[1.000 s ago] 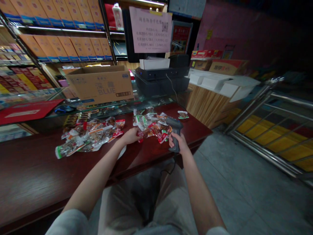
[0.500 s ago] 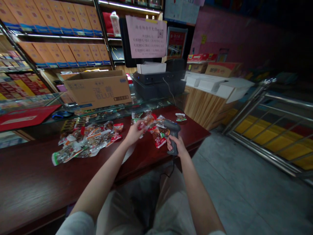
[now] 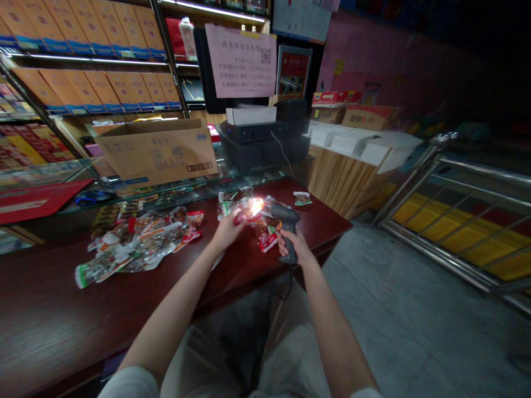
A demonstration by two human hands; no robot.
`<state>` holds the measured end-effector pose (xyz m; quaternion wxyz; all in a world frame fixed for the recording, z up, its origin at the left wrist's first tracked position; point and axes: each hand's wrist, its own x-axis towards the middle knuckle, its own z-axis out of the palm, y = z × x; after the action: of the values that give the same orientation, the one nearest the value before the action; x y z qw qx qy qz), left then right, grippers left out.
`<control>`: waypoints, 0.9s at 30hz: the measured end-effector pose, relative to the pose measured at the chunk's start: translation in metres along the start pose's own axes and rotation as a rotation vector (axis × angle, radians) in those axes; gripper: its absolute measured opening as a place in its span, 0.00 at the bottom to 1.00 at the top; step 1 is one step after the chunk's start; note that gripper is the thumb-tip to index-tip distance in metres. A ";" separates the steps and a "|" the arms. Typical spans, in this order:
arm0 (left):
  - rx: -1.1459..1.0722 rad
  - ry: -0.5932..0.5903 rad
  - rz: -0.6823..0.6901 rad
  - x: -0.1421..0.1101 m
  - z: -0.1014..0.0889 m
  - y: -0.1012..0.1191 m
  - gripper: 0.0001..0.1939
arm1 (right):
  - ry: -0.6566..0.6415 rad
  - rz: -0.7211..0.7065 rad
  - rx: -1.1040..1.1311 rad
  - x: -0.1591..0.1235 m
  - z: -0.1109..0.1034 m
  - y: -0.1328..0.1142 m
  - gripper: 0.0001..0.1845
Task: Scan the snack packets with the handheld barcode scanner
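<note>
My right hand (image 3: 295, 246) is wrapped round the handle of a dark grey barcode scanner (image 3: 287, 218), whose head points left. Bright light from it falls on a red and clear snack packet (image 3: 244, 213) pinched in my left hand (image 3: 227, 229). The packet is held just above the dark red table (image 3: 232, 276), close to the scanner's nose. Beneath and behind both hands lie several more snack packets (image 3: 265, 235), partly hidden. A larger pile of clear and red packets (image 3: 149, 237) rests to the left of my left hand.
An open cardboard box (image 3: 161, 152) stands on the glass counter behind the pile. Beside it are a black cash drawer (image 3: 261, 146) and a monitor with a pink paper sign (image 3: 243, 61). One lone packet (image 3: 302, 198) lies at the right. A metal railing (image 3: 440, 221) stands farther right.
A bright light now shines on the packet in my left hand, where it was unlit before. Both hands keep their holds; the whole view has shifted slightly.
</note>
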<state>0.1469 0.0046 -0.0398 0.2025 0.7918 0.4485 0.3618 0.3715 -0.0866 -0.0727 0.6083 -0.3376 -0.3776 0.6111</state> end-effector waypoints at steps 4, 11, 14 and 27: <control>0.060 -0.008 -0.018 -0.007 -0.007 0.000 0.16 | -0.010 0.021 0.006 -0.003 0.001 -0.004 0.21; 0.480 0.170 -0.328 -0.037 -0.065 -0.014 0.30 | -0.031 0.013 0.024 -0.004 -0.001 -0.005 0.22; 0.728 0.258 -0.433 -0.051 -0.093 -0.027 0.30 | -0.028 0.018 0.018 -0.004 -0.001 -0.005 0.22; 0.912 0.102 -0.336 -0.034 -0.072 -0.047 0.20 | -0.025 0.014 0.011 -0.003 -0.004 -0.003 0.22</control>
<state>0.0544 -0.0004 -0.0366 -0.1316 0.6977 0.6923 0.1290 0.3768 -0.0895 -0.0725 0.6012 -0.3294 -0.3795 0.6214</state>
